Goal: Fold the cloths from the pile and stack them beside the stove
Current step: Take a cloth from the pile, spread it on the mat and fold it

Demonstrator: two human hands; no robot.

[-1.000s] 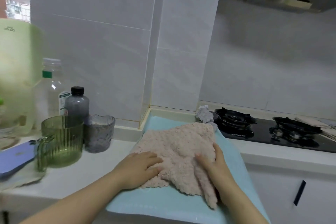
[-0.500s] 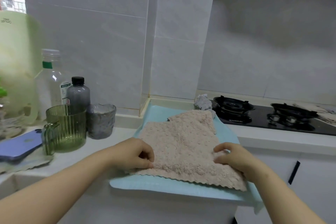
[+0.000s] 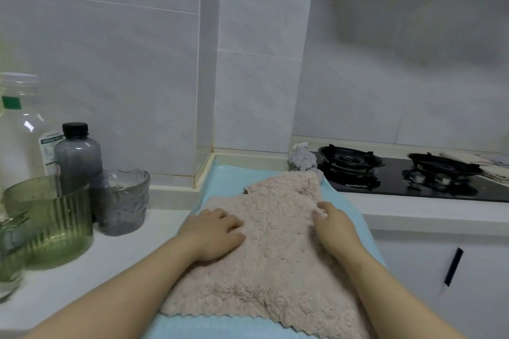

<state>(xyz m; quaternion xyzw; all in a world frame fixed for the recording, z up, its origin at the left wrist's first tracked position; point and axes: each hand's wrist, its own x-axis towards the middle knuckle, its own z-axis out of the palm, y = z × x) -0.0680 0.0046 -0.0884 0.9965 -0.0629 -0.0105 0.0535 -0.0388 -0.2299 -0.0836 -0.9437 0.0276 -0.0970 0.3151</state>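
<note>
The pink fluffy cloth with a zigzag hem [image 3: 275, 256] lies spread on a pale blue mat [image 3: 228, 181] over the white surface [image 3: 115, 264], with no clean fold showing. The left grip [image 3: 217, 234] and right grip [image 3: 334, 228] rest on it palm-down, fingers relaxed, pinching nothing. Beyond the right grip, a crumpled grey cloth [image 3: 301, 159] sits just beside the black gas stove [image 3: 399, 176]. No folded stack shows there, so the task looks barely begun: both cloths appear left to fold.
</note>
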